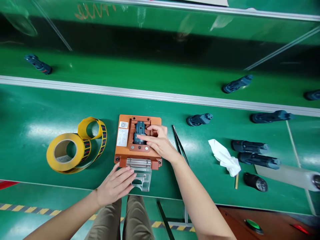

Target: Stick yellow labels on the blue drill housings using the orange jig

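Observation:
A small dark blue tool body sits in the recess of an orange fixture with white labels on its left side. My right hand reaches over it from the right, its index finger lying across the lower part and the other fingers bent at its side. At the fixture's front edge, a clear plastic hinged cover hangs folded down toward me. My left hand rests on the left part of that cover, fingers stretched out and lying flat.
A roll of yellow labels stands left of the fixture, its strip looped. Black tweezers lie at the right. Farther right are a white cloth, several dark tool bodies and a black round-ended part. A metal rail runs behind.

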`<state>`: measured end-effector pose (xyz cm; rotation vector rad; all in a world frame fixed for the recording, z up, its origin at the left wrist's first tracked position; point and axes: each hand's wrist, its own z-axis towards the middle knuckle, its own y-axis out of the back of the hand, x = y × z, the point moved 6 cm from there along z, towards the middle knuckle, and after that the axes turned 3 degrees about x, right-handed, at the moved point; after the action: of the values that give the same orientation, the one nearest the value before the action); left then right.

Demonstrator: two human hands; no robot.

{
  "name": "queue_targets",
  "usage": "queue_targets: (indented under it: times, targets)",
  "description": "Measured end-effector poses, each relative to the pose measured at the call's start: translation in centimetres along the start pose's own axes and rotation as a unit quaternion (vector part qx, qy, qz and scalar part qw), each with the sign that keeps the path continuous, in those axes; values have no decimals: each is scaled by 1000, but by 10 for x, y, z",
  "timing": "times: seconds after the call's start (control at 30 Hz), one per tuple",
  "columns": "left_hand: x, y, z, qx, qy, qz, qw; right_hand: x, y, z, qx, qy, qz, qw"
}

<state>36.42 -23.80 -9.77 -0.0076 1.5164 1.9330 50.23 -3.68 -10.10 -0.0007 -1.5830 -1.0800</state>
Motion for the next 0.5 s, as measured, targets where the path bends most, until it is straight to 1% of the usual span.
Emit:
queue_targets:
  times: [0.17, 0.23, 0.37, 0.5]
  targets:
    - [2, -1, 0, -3, 3, 0, 1000, 5, -3, 3, 27, -21, 19, 999]
    - [2, -1, 0, -2, 4, 1, 1000, 7, -4, 3, 27, -26, 28, 999]
    - [3, -2, -1, 4, 7, -1, 1000, 6, 2, 8, -12, -65, 38, 997]
    - [4, -1, -1, -4, 6, -6, 1000, 5, 6, 15, -77, -139, 36, 987]
